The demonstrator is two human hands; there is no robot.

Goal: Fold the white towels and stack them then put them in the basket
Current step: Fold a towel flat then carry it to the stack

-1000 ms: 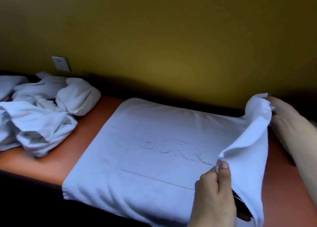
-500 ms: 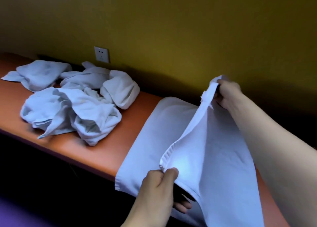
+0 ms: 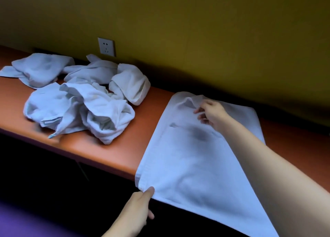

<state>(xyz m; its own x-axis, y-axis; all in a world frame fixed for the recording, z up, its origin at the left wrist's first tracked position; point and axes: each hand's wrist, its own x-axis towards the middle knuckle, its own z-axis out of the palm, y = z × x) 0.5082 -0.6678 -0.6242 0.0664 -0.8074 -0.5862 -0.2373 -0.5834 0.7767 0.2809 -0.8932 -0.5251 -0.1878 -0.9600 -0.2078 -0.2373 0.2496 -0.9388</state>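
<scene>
Towel [image 3: 187, 156] corners are pinched by left hand [image 3: 141, 206] and right hand [image 3: 210, 115], right of the wall socket [image 3: 106, 46]; edges should be aligned before release.

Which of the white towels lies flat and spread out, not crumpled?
The folded towel on the right, which both hands hold: left hand at its near corner, right hand at the far edge. The others are a crumpled pile to its left.

2 bare forearms reach in from the lower edge, with no sleeve showing on either. The left hand [image 3: 138, 207] and the right hand [image 3: 211, 114] carry no glove, ring, watch or band; fingernails look short and plain.
</scene>
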